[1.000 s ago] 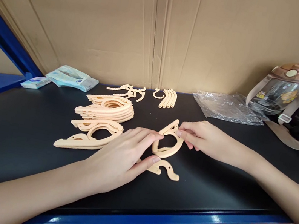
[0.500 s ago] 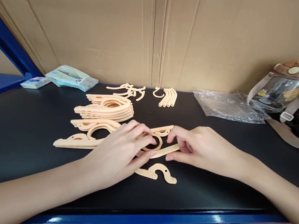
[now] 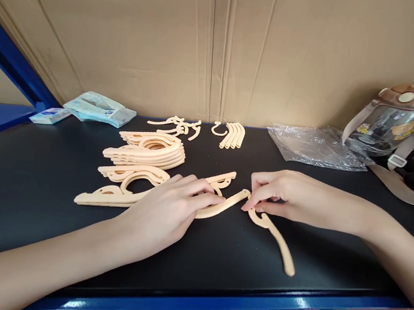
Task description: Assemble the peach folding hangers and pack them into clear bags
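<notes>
My left hand lies over a cream plastic folding-hanger body and presses on its curved arm; the part under my palm is hidden. In my right hand is a cream hanger hook piece, pinched near one end, with its long tail pointing down and right toward the front edge. The pinched end is close to the tip of the curved arm; my fingers hide whether the two touch. Left of my left hand lie more hanger bodies, with a neat stack of hanger bodies behind them.
At the back of the black tabletop are loose hook pieces and a row of hanger pieces. A tissue pack stands back left. Toward the right are a clear plastic bag and a strapped water bottle.
My right hand has left the curved arm, moved slightly right and picked up the hook piece that lay in front. My left hand's fingers have shifted a little on the hanger body.
</notes>
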Available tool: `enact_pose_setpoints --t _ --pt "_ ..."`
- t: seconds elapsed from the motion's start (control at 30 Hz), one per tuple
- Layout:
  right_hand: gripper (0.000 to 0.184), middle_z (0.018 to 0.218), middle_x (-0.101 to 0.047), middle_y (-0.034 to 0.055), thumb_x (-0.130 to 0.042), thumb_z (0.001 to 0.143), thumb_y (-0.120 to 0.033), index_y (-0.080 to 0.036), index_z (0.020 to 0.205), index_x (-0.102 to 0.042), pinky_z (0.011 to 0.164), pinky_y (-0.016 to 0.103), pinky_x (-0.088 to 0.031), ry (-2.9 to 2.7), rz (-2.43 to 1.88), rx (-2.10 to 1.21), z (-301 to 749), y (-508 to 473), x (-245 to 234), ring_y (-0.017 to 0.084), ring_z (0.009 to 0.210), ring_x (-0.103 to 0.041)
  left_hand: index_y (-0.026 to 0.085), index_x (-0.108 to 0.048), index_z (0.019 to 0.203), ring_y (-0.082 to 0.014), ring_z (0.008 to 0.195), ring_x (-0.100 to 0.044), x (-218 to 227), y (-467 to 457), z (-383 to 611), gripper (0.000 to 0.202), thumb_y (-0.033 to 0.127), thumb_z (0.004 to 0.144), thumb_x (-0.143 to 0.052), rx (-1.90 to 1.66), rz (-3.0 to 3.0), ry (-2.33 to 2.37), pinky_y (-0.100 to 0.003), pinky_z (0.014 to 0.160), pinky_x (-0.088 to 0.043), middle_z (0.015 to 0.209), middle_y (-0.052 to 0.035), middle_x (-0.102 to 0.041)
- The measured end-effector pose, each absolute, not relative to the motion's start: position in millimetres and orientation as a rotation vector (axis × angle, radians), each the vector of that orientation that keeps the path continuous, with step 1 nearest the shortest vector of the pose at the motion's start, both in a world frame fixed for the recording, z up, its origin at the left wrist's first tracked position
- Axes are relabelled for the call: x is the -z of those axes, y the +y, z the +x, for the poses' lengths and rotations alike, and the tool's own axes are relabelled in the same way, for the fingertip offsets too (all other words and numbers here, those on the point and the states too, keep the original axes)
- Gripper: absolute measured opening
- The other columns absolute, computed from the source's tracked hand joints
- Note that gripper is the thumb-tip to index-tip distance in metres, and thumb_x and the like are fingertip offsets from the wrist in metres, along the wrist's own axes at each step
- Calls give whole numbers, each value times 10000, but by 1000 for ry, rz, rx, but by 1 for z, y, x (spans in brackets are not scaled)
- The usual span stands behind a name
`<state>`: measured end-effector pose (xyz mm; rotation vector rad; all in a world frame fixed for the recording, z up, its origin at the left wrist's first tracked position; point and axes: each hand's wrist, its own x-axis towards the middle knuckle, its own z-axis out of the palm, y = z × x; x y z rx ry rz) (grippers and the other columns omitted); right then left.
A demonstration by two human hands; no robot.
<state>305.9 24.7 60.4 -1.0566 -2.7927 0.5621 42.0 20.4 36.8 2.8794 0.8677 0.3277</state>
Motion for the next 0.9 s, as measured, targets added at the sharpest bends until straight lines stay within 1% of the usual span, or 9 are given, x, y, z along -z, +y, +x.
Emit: enact_pose_setpoints --t 0.1,0.2,0.37,0.47,0.53,0.6,0.7,0.8,0.9 --pt "244 838 -594 -15 -513 895 -170 -261 852 -735 595 218 -369 -2755 -1107 -521 313 31 -59 92 674 -573 183 -598 1207 -199 1006 -574 -39 19 42 421 -9 877 -420 -341 2919 861 -351 849 -417 1191 -17 -649" --pt "251 878 -611 6 -485 869 -136 -224 775 -700 621 239 -377 -2699 -1219 -313 316 33 -60 117 702 -586 161 -612 1138 -187 1013 -584 -39 16 43 326 30 908 -422 -406 2943 823 -335 843 -397 1121 -17 -675" --pt "186 1036 -633 26 -482 893 -229 -237 957 -657 681 282 -421 -2671 -1287 -154 319 34 -61 165 807 -613 184 -636 1076 -188 992 -558 -36 13 44 183 193 967 -489 -471 2980 732 -329 815 -379 1089 -16 -649" --pt "232 1164 -601 37 -483 910 -265 -243 1068 -653 800 318 -443 -2704 -1271 -131 320 34 -60 198 987 -612 185 -631 1078 -189 975 -548 -36 11 44 190 183 976 -470 -424 3020 678 -322 782 -377 1072 -25 -634" --pt "238 1195 -586 36 -462 925 -244 -238 1050 -664 828 323 -441 -2725 -1275 -118 320 35 -59 201 1037 -599 185 -621 1084 -184 959 -551 -37 10 45 206 166 979 -445 -397 3028 666 -318 764 -377 1076 -26 -628" --pt "240 1155 -600 32 -444 941 -244 -231 974 -682 794 316 -443 -2731 -1298 -133 320 36 -58 189 990 -606 185 -613 1077 -181 936 -556 -37 9 45 210 156 973 -433 -374 3020 683 -321 753 -380 1058 -23 -631" --pt "249 1021 -631 37 -476 943 -323 -223 887 -697 744 320 -434 -2697 -1348 -151 319 37 -57 190 894 -601 177 -611 981 -189 896 -559 -38 10 45 199 114 926 -431 -353 3007 762 -343 752 -381 986 -21 -640" --pt "254 929 -639 47 -527 907 -376 -214 820 -702 760 345 -411 -2697 -1301 -132 316 37 -57 212 877 -572 168 -604 905 -205 891 -560 -38 10 47 152 124 875 -461 -396 3001 868 -366 764 -389 956 -27 -646" --pt "186 883 -645 42 -552 870 -344 -203 800 -649 783 352 -393 -2675 -1240 -207 310 33 -59 216 866 -559 134 -598 1077 -246 993 -555 -36 10 52 224 259 912 -511 -479 3055 861 -385 813 -412 1067 -73 -644"
